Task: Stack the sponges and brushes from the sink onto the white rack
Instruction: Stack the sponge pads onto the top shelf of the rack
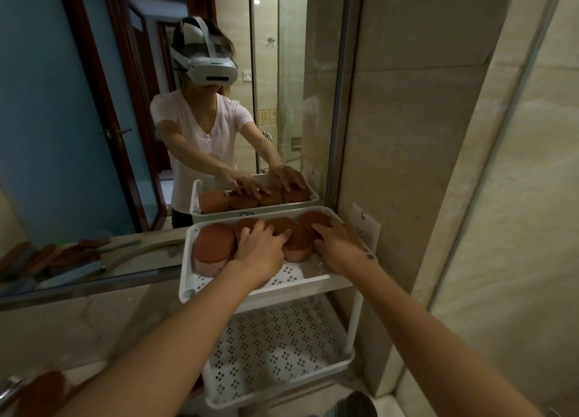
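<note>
Two-tier white rack [185, 260], against the far wall, just right of the mirror [62, 103]. Top tier: four round brown sponges [214, 244] in a row running left to right, edges overlapping. Left hand [260, 253]: fingers spread and straight, pressing the middle two. Right hand [338, 244]: released, laid flat over the rightmost. One further sponge [40, 391] at the near left corner. It lies back and left of both hands, nearer the left hand, so probably that hand's next pickup.

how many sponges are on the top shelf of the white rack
4, in a row: leftmost sponge uncovered, second sponge under the left hand, third sponge between the hands, rightmost sponge under the right hand. Others may hide beneath the hands.
</note>
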Motion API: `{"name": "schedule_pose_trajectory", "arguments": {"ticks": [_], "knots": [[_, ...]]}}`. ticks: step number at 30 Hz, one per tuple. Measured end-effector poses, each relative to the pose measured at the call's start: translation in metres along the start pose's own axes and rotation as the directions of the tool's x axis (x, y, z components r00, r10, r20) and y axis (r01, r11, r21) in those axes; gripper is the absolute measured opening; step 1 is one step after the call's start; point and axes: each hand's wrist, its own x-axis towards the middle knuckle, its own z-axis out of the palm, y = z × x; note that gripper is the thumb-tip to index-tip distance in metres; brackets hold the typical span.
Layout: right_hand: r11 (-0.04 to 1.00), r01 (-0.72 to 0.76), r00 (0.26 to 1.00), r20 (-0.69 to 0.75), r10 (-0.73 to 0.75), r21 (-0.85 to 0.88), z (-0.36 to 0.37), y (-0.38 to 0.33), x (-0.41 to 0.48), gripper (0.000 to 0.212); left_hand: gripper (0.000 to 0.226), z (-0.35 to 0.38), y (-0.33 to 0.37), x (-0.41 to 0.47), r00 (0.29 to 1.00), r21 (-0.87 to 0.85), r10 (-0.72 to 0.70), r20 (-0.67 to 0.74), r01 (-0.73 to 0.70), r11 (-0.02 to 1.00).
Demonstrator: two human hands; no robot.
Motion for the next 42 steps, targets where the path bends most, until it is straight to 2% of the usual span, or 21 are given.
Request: {"name": "schedule_pose_trajectory", "arguments": {"ticks": [3, 6, 9, 13, 18, 21, 25, 27, 30, 32, 35, 38, 42], "knots": [[1.000, 0.007, 1.000, -0.020, -0.007, 0.021, 0.003, 0.001, 0.001, 0.048, 0.060, -0.007, -0.001, 0.003, 0.998, -0.085, -0.013, 0.064, 0.019, 0.996], [0.999, 0.011, 1.000, -0.008, -0.010, 0.045, 0.003, 0.002, 0.001, 0.055, 0.072, -0.009, 0.001, 0.005, 0.997, -0.042, -0.010, 0.074, 0.013, 0.999], [0.999, 0.013, 1.000, 0.005, -0.013, 0.046, 0.003, 0.003, 0.002, 0.056, 0.065, -0.006, 0.000, 0.007, 0.998, -0.023, -0.020, 0.055, 0.021, 0.999], [1.000, 0.020, 1.000, 0.016, -0.020, 0.019, 0.008, 0.004, 0.007, 0.059, 0.059, -0.006, -0.003, 0.011, 0.991, -0.038, -0.021, 0.129, 0.026, 0.999], [0.989, 0.024, 0.998, 0.057, -0.016, -0.143, 0.009, 0.001, 0.015, 0.069, 0.060, -0.007, -0.003, 0.009, 0.988, -0.069, -0.034, 0.152, 0.045, 0.997], [0.989, 0.028, 0.997, 0.073, -0.017, -0.145, 0.008, 0.000, 0.014, 0.064, 0.063, -0.008, -0.002, 0.007, 0.989, -0.035, -0.008, 0.149, 0.014, 0.999], [0.990, 0.027, 0.998, 0.056, -0.020, -0.137, 0.010, 0.002, 0.013, 0.063, 0.075, -0.023, -0.018, 0.002, 0.974, -0.079, 0.093, 0.208, -0.078, 0.994], [0.991, 0.028, 0.998, 0.064, -0.020, -0.130, 0.010, 0.003, 0.014, 0.065, 0.078, -0.027, -0.032, -0.003, 0.968, -0.034, 0.104, 0.228, -0.099, 0.994], [0.991, 0.021, 0.998, 0.057, -0.013, -0.136, 0.010, 0.002, 0.013, 0.070, 0.080, -0.019, -0.050, -0.012, 0.939, 0.003, 0.026, 0.344, -0.029, 1.000], [0.990, 0.033, 0.998, 0.055, -0.026, -0.138, 0.011, 0.003, 0.013, 0.069, 0.080, -0.009, -0.054, -0.016, 0.924, -0.044, -0.007, 0.383, 0.026, 0.999], [0.987, 0.065, 0.997, 0.050, -0.059, -0.145, 0.011, 0.003, 0.012, 0.067, 0.078, 0.000, -0.052, -0.013, 0.948, -0.156, -0.006, 0.318, 0.059, 0.986], [0.983, 0.100, 0.993, 0.079, -0.088, -0.156, 0.010, 0.002, 0.010, 0.070, 0.081, 0.004, -0.051, -0.007, 0.964, -0.175, -0.018, 0.267, 0.067, 0.982], [0.985, 0.125, 0.988, 0.100, -0.114, -0.116, 0.010, 0.002, 0.008, 0.063, 0.095, 0.000, -0.056, -0.006, 0.979, -0.248, -0.017, 0.203, 0.068, 0.966]]}}
